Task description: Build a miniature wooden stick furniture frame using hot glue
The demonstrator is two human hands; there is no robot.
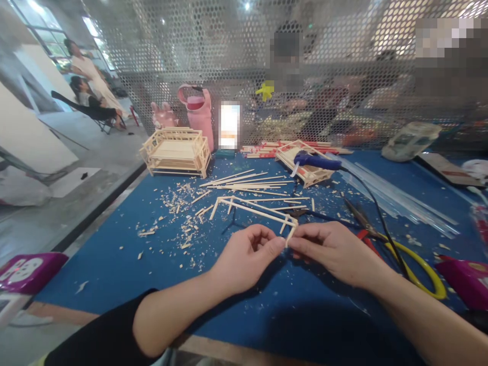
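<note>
Pinches a corner leg (292, 234) of the wooden-stick frame (263, 214) narrowly with left hand (246, 256) and right hand (337, 251); could snap a joint (295, 222) by twisting too hard.

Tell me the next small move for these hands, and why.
Probably steady the pale, thin-stick wooden frame with the left hand while the right hand gently straightens its nearest end: both hands meet there, and the blue, corded glue gun lies unheld.

Wooden frame (263, 214) partly behind fingers (305, 246), screen (229, 124) pixelated, power strip (41, 272) cropped
</note>
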